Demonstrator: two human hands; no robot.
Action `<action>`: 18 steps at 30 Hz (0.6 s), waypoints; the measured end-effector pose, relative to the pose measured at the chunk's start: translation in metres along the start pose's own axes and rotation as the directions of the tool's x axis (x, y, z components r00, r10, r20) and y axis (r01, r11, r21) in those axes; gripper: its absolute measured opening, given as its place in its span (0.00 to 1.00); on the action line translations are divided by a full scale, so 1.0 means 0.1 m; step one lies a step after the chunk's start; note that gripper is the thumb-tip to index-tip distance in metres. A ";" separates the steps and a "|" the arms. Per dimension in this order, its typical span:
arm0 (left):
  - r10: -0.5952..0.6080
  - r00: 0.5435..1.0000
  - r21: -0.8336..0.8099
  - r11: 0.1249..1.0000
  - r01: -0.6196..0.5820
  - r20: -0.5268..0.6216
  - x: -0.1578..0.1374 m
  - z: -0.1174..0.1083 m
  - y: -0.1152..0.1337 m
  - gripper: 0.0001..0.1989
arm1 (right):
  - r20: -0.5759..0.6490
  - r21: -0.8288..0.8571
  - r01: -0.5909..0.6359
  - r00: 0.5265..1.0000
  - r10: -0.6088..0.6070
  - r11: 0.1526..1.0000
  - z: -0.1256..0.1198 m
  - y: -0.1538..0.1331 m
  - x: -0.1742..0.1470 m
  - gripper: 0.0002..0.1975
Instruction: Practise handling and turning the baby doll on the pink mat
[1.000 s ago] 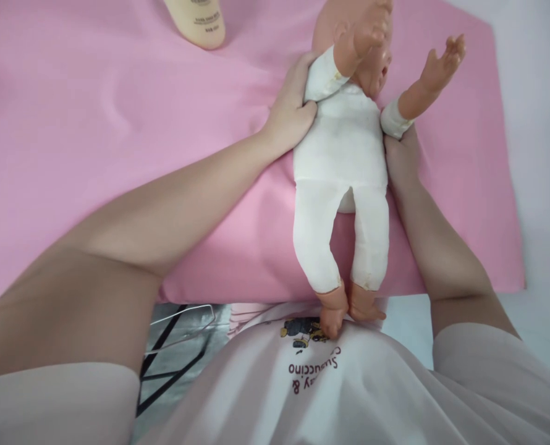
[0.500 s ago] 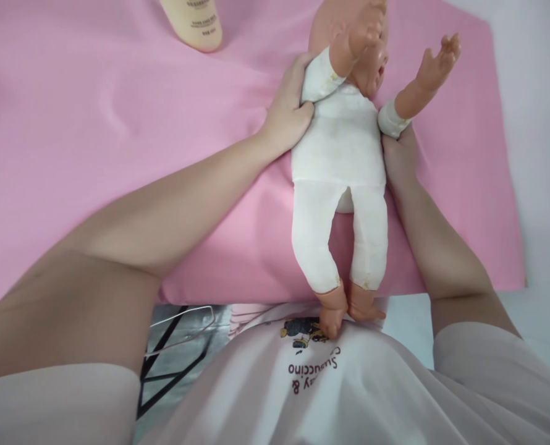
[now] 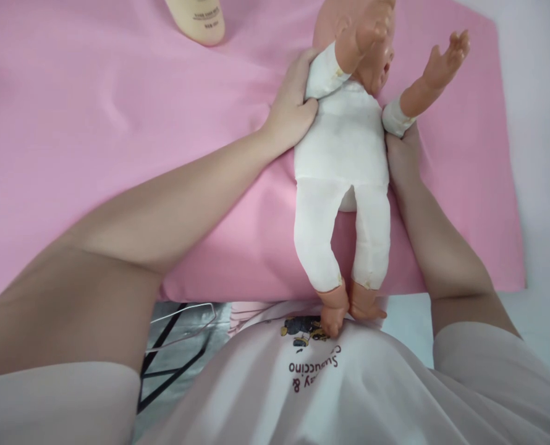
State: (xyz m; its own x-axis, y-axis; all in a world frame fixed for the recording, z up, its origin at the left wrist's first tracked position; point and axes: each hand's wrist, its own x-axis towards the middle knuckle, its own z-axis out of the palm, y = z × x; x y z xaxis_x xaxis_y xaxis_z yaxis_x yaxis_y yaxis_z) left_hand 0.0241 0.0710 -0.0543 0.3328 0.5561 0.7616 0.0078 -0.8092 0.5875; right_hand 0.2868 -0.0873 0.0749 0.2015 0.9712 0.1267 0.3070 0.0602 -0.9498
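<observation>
A baby doll with a white cloth body and hard plastic head, hands and feet lies face up on the pink padded surface. Its head, cut off by the top edge of the view, is turned to the right. My left hand grips the doll's side under its arm, with the thumb on the chest and the fingers partly hidden behind. On the other side, my right hand holds the doll below its raised arm; most of those fingers are out of sight. The doll's feet touch my shirt.
The pink mat covers the table, its front edge close to my body. A pale yellow bottle lies at the top, partly out of view. Below the edge, a black metal frame and a thin wire loop show at the left.
The doll's head and arms have shifted slightly to the right and upward, together with both my hands. My grip looks the same. The bottle sits a little higher in view.
</observation>
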 end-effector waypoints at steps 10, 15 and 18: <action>-0.040 0.999 0.188 0.982 0.037 0.012 0.05 0.01 -0.10 0.48 | 0.041 -0.015 0.057 0.998 -0.057 0.998 -0.05 0.11 0.04 0.20; 0.004 1.000 0.242 0.970 -0.003 -0.006 0.06 0.05 0.03 0.46 | 0.008 -0.013 0.054 0.999 -0.054 0.998 -0.05 0.09 0.02 0.21; 0.017 0.999 0.247 0.969 -0.010 -0.030 0.06 0.05 0.17 0.45 | 0.010 -0.008 0.055 0.998 -0.055 0.998 -0.05 0.06 0.00 0.19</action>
State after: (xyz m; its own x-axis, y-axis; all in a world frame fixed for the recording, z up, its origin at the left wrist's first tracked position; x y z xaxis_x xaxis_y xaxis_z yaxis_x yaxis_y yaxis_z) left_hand 0.0313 0.0601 -0.0411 0.3043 0.5473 0.7796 0.2377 -0.8362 0.4943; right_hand 0.2934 -0.0883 0.0710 0.1751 0.9687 0.1761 0.3255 0.1119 -0.9389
